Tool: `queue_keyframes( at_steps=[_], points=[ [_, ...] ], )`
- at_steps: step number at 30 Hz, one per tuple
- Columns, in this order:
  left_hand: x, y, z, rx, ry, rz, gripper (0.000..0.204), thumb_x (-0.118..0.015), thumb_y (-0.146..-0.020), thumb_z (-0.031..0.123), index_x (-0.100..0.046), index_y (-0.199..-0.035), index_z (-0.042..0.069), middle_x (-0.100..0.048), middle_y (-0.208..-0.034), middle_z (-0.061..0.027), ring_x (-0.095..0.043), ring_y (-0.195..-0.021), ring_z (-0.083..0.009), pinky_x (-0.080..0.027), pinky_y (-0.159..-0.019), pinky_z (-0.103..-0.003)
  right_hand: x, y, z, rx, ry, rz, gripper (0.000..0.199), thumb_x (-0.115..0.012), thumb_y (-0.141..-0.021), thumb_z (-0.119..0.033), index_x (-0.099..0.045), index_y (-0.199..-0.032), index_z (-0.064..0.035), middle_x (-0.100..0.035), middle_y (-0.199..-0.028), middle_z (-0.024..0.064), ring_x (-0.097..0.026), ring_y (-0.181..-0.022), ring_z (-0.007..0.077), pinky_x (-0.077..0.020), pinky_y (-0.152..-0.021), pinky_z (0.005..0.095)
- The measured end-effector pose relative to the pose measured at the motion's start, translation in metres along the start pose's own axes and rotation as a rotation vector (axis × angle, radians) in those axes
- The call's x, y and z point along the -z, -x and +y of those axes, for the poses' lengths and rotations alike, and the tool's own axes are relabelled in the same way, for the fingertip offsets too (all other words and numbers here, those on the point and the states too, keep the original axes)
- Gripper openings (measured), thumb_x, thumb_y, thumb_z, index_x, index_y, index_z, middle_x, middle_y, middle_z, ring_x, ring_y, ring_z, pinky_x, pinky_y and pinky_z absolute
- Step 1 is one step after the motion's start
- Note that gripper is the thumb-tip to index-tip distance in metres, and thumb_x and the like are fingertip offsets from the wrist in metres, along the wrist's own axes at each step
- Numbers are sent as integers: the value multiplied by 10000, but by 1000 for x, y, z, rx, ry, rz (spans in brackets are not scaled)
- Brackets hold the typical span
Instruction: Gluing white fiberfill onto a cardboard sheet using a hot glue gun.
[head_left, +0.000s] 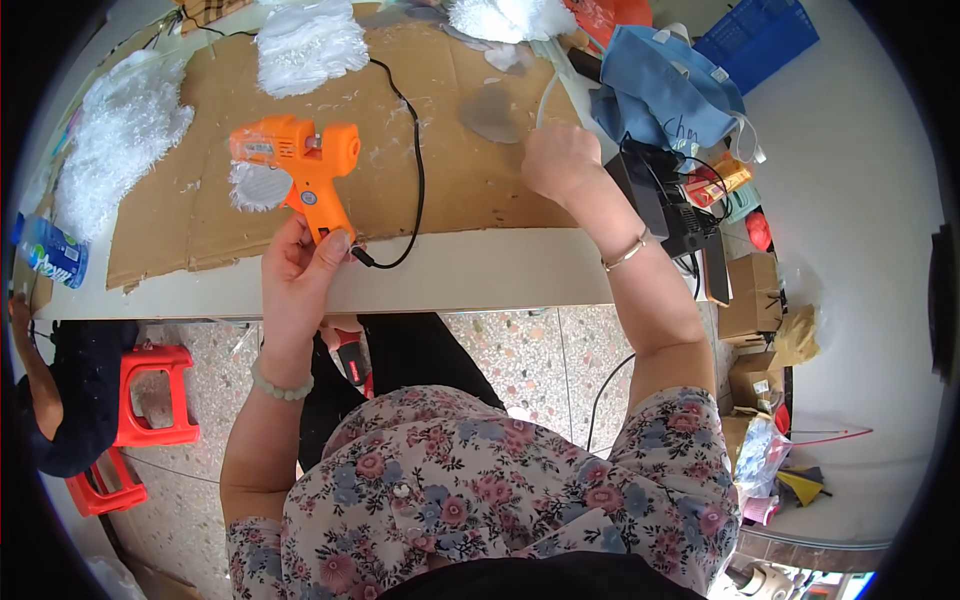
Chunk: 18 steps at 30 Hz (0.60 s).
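My left hand is closed round the lower handle of an orange hot glue gun, which it holds up over the cardboard, nozzle toward the left. A black cord runs from the handle's base and loops back across the board. Partly covered by the gun, a round white fringed piece lies on the cardboard. Further right, my right hand is a fist at the board's right edge. A thin, pale translucent stick, seemingly a glue stick, rises from it; the fingertips are hidden.
Brown cardboard covers much of the white table. White fluffy piles lie left and far. A blue bottle stands at left; a blue bag and a black box are at right. Another person sits left by red stools.
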<state>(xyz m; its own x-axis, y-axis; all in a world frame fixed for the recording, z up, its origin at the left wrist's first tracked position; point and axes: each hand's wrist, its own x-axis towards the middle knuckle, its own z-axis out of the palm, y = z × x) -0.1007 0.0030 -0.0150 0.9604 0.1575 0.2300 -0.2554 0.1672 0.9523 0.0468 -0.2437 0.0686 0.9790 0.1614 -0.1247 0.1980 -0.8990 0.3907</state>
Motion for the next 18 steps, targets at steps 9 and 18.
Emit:
queue_keyframes(
  at_steps=[9, 18],
  points=[
    [-1, 3, 1, 24, 39, -14, 227, -591, -886, 87, -542, -1084, -13, -588, -891, -23, -546, -791, -73, -481, -735, -232, -11, -54, 35, -229, -357, 105, 340, -540, -810, -291, -655, -1029, -58, -647, -1048, 163, -612, -1014, 304, -489, -847, 392],
    [4, 1, -5, 4, -1, 73, 226, -602, -893, 153, -551, -1059, 9, -592, -883, -10, -532, -752, -56, -454, -702, -208, -16, -92, 37, -361, -482, 54, 379, -562, -816, -260, -618, -1144, -77, -607, -1184, 105, -571, -1117, 258, -474, -892, 327]
  ],
)
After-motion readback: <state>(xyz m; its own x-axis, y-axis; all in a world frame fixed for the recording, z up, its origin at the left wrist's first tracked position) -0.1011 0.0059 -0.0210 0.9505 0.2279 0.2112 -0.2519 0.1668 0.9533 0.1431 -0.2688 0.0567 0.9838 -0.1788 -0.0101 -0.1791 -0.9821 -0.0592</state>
